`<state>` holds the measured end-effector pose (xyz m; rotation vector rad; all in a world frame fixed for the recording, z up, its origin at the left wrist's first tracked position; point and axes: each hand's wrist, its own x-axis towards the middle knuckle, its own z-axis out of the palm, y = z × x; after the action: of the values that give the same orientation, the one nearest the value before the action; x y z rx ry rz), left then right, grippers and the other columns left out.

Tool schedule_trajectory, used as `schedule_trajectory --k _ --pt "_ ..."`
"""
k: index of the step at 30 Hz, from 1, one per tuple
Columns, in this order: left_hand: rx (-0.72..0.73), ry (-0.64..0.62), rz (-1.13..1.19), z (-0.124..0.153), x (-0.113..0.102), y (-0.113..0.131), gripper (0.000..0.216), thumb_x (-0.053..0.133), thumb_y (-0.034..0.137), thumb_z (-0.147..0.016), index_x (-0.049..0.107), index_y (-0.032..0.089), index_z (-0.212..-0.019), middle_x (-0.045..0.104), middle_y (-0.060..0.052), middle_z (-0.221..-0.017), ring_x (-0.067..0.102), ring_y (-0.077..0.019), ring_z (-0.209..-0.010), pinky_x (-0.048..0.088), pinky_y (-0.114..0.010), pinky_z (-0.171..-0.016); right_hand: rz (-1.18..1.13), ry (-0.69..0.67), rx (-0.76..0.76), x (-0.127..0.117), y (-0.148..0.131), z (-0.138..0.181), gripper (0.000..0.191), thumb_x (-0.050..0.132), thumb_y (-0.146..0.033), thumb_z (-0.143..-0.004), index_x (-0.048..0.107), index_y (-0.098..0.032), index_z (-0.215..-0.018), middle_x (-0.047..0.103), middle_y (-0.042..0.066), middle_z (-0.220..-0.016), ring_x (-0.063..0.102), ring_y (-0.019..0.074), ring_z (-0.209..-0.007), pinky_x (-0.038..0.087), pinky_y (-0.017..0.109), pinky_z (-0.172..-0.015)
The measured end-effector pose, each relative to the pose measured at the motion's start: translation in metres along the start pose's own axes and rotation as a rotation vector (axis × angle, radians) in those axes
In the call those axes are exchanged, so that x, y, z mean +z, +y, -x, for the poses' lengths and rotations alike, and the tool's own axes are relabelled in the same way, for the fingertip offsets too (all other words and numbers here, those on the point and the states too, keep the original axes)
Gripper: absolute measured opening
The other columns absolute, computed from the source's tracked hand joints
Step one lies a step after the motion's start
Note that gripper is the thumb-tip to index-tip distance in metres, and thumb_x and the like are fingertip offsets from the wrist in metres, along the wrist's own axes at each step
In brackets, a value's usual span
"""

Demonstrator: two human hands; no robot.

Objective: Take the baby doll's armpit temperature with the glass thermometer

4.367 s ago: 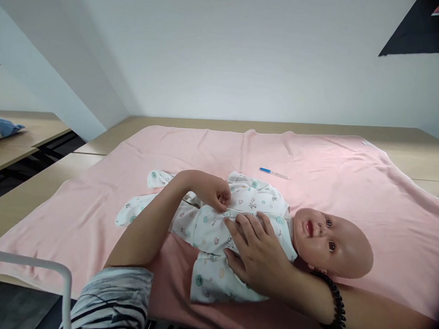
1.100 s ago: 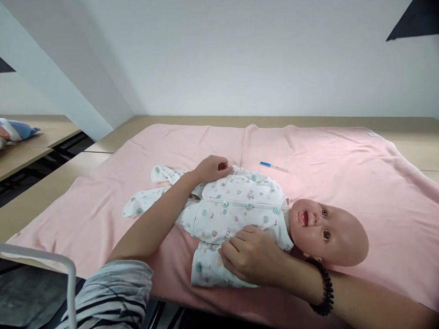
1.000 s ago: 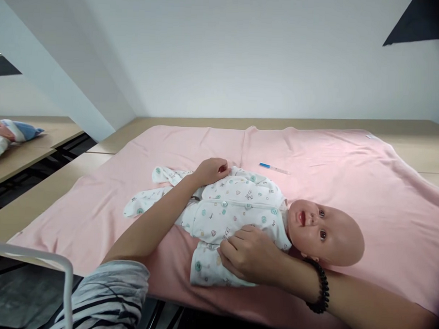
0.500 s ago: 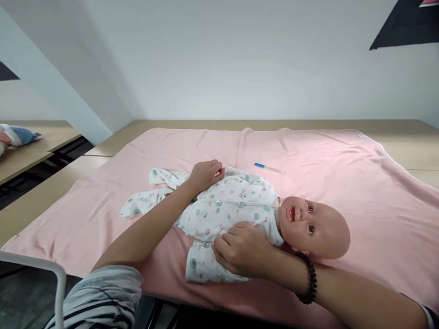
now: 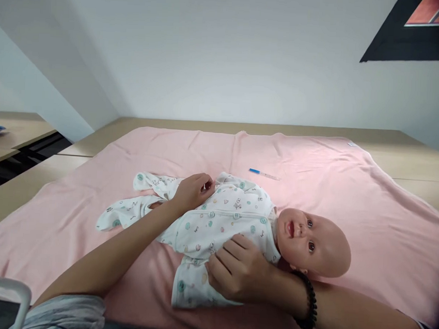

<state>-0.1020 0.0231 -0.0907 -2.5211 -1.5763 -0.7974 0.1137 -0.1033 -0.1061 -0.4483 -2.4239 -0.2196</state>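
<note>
A tug at the near sleeve (image 5: pixel 190 285) could twist the doll (image 5: pixel 222 225)
It lies face-up on the pink blanket (image 5: pixel 384 215), head to the right. The right hand (image 5: pixel 238 268) curls over that sleeve, the left hand (image 5: pixel 193 192) over the doll's far side; I cannot tell whether either grip is clamped on anything. Unequal pulls would be the likely cause.

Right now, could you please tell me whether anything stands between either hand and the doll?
Nothing visible does: the left hand and right hand are both at the doll, and the blue-tipped stick lies beyond it.
</note>
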Motion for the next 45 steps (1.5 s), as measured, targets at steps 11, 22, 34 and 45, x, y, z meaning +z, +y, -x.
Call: schedule_trajectory --k 11,22,34,45 --pt "0.085 0.034 0.037 0.0014 0.0023 -0.0021 0.018 0.050 0.026 -0.095 0.055 0.019 -0.079 0.065 0.000 -0.073 0.055 -0.0117 -0.066 0.039 -0.025 -0.061 -0.024 -0.174 0.229 -0.0015 0.0025 -0.0077 0.057 0.047 -0.039 -0.103 0.051 -0.007 -0.150 0.040 0.014 -0.157 0.032 0.0305 -0.148 0.019 0.052 -0.126" --pt "0.095 -0.005 0.035 0.0006 0.0028 -0.0024 0.019 0.048 0.026 -0.096 0.055 0.019 -0.080 0.066 -0.001 -0.075 0.055 -0.0127 -0.068 0.040 -0.027 -0.063 -0.026 -0.102 0.152 -0.0037 0.0039 -0.0057 0.049 0.051 -0.030 -0.100 0.059 -0.004 -0.142 0.046 0.016 -0.153 0.038 0.0319 -0.145 0.033 0.049 -0.122" --pt "0.102 -0.017 0.042 0.0007 0.0040 -0.0036 0.019 0.048 0.027 -0.097 0.056 0.019 -0.082 0.066 0.000 -0.076 0.054 -0.0129 -0.069 0.040 -0.026 -0.065 0.022 -0.172 0.245 -0.0043 0.0024 -0.0101 0.065 0.042 -0.035 -0.103 0.036 0.002 -0.156 0.017 0.019 -0.165 0.016 0.0307 -0.155 0.016 0.048 -0.127" --pt "0.135 0.043 0.032 0.0009 0.0053 -0.0030 0.020 0.049 0.025 -0.095 0.055 0.018 -0.077 0.064 0.000 -0.072 0.051 -0.0119 -0.065 0.039 -0.025 -0.061 0.039 -0.189 0.243 -0.0059 0.0018 -0.0093 0.065 0.042 -0.035 -0.103 0.035 0.002 -0.157 0.017 0.019 -0.165 0.016 0.0308 -0.155 0.016 0.049 -0.127"
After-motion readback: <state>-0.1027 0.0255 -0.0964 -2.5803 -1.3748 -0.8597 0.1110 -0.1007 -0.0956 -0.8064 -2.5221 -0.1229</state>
